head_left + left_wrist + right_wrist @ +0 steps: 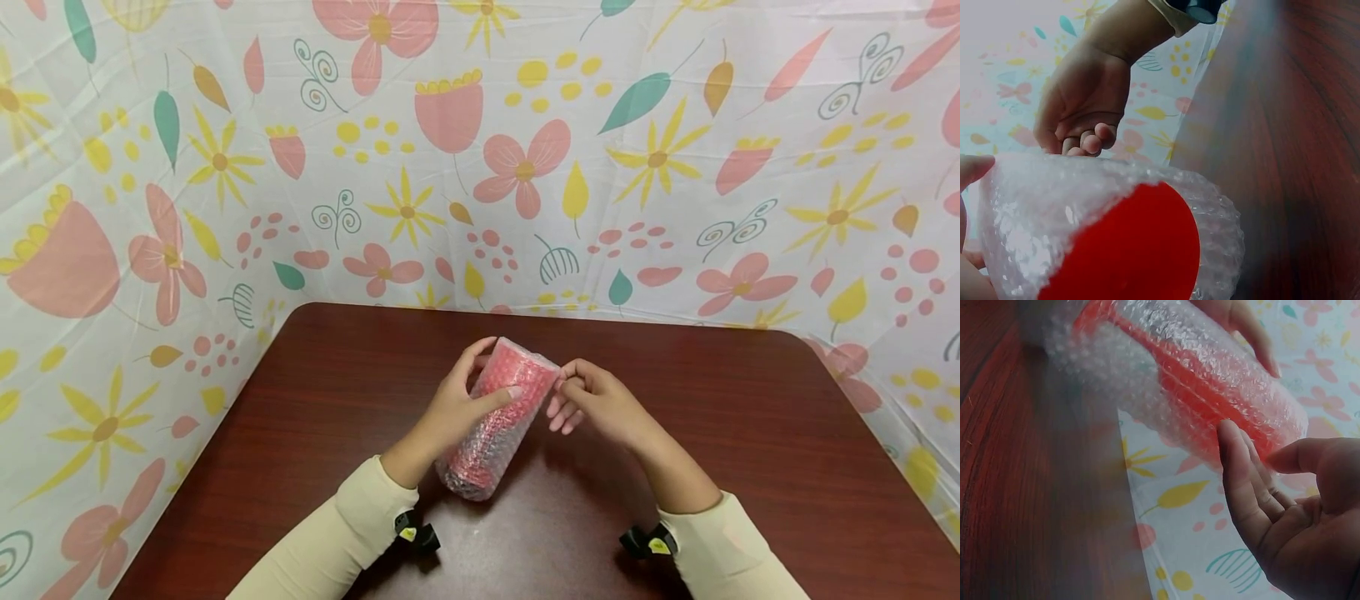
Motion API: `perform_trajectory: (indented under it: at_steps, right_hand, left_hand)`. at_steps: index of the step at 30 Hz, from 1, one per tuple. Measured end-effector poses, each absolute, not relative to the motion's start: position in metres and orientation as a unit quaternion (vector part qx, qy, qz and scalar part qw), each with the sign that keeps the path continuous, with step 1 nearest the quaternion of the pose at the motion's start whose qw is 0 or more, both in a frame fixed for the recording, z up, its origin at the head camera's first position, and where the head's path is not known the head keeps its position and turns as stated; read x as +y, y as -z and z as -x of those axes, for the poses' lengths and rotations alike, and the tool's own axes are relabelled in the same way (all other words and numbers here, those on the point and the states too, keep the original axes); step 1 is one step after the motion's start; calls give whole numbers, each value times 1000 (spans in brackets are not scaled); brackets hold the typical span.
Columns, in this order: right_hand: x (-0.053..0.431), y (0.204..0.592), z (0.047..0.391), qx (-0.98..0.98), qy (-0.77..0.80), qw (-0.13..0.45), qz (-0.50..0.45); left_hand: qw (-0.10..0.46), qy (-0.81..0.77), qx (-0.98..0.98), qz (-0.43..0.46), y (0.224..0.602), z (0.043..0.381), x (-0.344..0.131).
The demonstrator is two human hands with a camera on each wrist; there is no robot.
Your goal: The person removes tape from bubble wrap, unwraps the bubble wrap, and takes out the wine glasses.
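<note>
A cylinder in clear bubble wrap, red inside, leans over the table with its upper end tilted away to the right. My left hand grips it near the upper end, thumb across the front and fingers round the far left side. At its upper right corner, my right hand pinches the edge of the wrap between thumb and index finger, the other fingers held apart from it. The right wrist view shows the thumb against the red edge. A solid red patch shows through the wrap in the left wrist view.
The dark reddish-brown table has rounded far corners. A white cloth with printed flowers hangs behind it and along the sides. Black straps sit at both wrists, by cream sleeves.
</note>
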State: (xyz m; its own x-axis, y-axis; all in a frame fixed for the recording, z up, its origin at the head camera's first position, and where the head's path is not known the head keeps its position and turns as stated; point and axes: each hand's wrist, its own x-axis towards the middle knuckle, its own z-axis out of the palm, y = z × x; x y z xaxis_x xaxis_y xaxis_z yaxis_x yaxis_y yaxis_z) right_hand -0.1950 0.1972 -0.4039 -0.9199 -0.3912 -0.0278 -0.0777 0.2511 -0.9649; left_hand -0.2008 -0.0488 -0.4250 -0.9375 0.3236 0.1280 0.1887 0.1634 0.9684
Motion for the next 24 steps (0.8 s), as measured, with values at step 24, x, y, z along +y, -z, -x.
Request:
perform_trajectory:
  at_steps: [24]
  right_hand:
    - [198, 407, 195, 782, 571, 167, 186]
  left_hand:
    - [184, -669, 703, -157, 427, 204, -46]
